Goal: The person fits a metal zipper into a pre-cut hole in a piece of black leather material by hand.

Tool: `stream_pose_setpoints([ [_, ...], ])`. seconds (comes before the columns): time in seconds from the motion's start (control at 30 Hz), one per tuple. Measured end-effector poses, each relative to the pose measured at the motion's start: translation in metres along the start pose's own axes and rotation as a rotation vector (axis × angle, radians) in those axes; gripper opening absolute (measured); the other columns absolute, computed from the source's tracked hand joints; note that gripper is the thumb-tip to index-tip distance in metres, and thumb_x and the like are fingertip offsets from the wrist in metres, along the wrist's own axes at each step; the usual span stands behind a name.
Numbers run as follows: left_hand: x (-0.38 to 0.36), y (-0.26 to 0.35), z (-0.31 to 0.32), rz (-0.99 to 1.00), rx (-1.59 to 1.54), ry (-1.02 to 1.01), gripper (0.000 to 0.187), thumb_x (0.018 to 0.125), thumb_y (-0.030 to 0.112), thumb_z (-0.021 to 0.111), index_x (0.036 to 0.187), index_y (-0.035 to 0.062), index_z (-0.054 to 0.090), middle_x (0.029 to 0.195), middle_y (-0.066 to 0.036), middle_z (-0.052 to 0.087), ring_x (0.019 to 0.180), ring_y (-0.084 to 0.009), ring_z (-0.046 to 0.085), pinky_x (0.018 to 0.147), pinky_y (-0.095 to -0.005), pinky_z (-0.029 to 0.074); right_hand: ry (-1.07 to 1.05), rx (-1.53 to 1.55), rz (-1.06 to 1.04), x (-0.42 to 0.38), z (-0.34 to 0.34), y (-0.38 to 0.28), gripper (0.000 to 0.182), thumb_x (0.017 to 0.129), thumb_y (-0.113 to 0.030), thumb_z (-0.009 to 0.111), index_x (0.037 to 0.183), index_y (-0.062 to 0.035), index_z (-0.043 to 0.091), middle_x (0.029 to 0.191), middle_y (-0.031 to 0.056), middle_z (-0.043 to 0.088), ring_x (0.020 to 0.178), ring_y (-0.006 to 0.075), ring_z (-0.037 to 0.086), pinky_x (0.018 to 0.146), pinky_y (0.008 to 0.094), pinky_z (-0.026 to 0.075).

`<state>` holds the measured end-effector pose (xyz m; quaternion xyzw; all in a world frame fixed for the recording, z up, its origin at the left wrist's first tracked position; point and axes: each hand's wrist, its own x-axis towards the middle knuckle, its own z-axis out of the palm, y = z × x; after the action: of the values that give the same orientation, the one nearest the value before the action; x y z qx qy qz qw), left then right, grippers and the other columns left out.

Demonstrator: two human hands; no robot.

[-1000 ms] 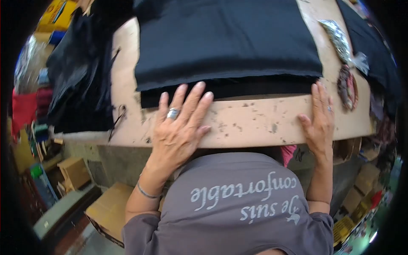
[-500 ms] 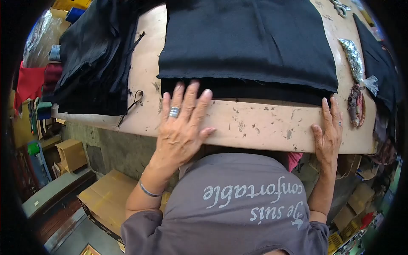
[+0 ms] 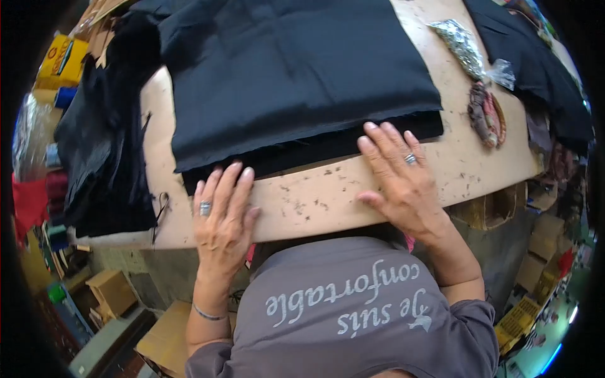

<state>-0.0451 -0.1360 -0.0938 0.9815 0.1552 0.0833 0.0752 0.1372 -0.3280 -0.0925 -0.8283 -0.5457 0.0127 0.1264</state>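
A folded stack of black fabric (image 3: 296,75) lies flat on a worn beige table (image 3: 315,201). My left hand (image 3: 222,217) rests flat on the table's near edge, fingers spread, its fingertips touching the lower black layer at the stack's near left corner. My right hand (image 3: 400,176) lies flat further right, fingertips on the near edge of the same fabric. Both hands wear rings and hold nothing.
A heap of loose black cloth (image 3: 101,145) hangs over the table's left end. A clear bag of shiny trim (image 3: 463,44) and a coil of patterned band (image 3: 485,113) lie at the right, beside more black cloth (image 3: 535,63). Cardboard boxes (image 3: 164,334) stand on the floor.
My right hand moved left from the table's right end to the fabric's near edge. My left hand slid left and nearer. The view swung, shifting the table.
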Motion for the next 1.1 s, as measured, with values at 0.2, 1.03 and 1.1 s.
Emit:
stream_pose_setpoints([
  [0.2, 0.014, -0.024, -0.003, 0.177, 0.067, 0.152, 0.037, 0.067, 0.008, 0.063, 0.104, 0.0063, 0.057, 0.1, -0.01, 0.055, 0.087, -0.0259, 0.055, 0.073, -0.0331, 0.046, 0.129, -0.214, 0.167, -0.027, -0.014, 0.058, 0.038, 0.081, -0.025, 0.049, 0.112, -0.0026, 0.049, 0.114, 0.0128, 0.049, 0.108, 0.0265, 0.046, 0.093, 0.0399, 0.031],
  [1.03, -0.004, -0.039, -0.009, -0.626, -0.978, 0.515, 0.026, 0.089, 0.013, 0.042, 0.113, 0.008, 0.05, 0.083, 0.0, 0.053, 0.071, -0.0066, 0.053, 0.06, -0.0194, 0.047, 0.158, 0.048, -0.45, -0.008, -0.037, -0.008, 0.007, 0.057, -0.008, 0.055, 0.061, -0.0024, 0.054, 0.078, 0.011, 0.058, 0.075, 0.0211, 0.056, 0.085, 0.0433, 0.039],
  [1.1, 0.001, -0.02, -0.014, -0.694, -1.373, 0.53, 0.036, 0.088, 0.014, 0.042, 0.124, 0.0075, 0.038, 0.088, -0.001, 0.051, 0.072, -0.0063, 0.052, 0.062, -0.0204, 0.048, 0.117, 0.129, -0.502, -0.008, -0.037, -0.014, 0.007, 0.056, -0.007, 0.055, 0.061, -0.0025, 0.054, 0.078, 0.0115, 0.058, 0.071, 0.0202, 0.056, 0.084, 0.0429, 0.04],
])
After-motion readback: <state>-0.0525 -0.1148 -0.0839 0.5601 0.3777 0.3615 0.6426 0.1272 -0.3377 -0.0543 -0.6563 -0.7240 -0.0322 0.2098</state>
